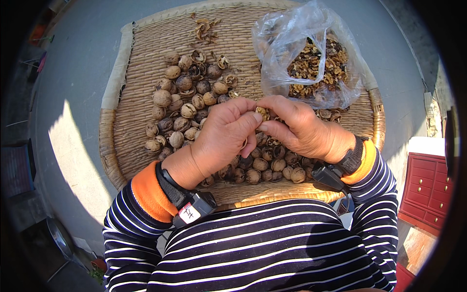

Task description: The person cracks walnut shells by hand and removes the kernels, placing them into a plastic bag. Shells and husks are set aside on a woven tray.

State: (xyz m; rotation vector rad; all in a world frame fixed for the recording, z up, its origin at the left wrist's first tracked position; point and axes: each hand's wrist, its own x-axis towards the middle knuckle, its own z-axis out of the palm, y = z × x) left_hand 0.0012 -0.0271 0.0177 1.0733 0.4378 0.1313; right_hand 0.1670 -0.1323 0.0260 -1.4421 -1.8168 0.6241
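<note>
A cracked walnut (263, 113) with its wrinkled kernel showing sits between the fingertips of both hands. My left hand (226, 134) is closed, thumb and forefinger pinching the nut from the left. From the right, my right hand (304, 127) grips it between thumb and forefinger. Beneath and around the hands lies a heap of whole walnuts (181, 124), some split, on a woven wicker tray (146, 53). Beyond my right hand stands a clear plastic bag (287, 29) of walnut kernels (318, 63). The palms hide part of the heap.
Shell scraps (206, 29) lie near the tray's far edge. Loose shells (328, 115) rest in front of the bag. A red chest of drawers (424, 190) stands at the right. A dark box-like device is strapped to each of my wrists.
</note>
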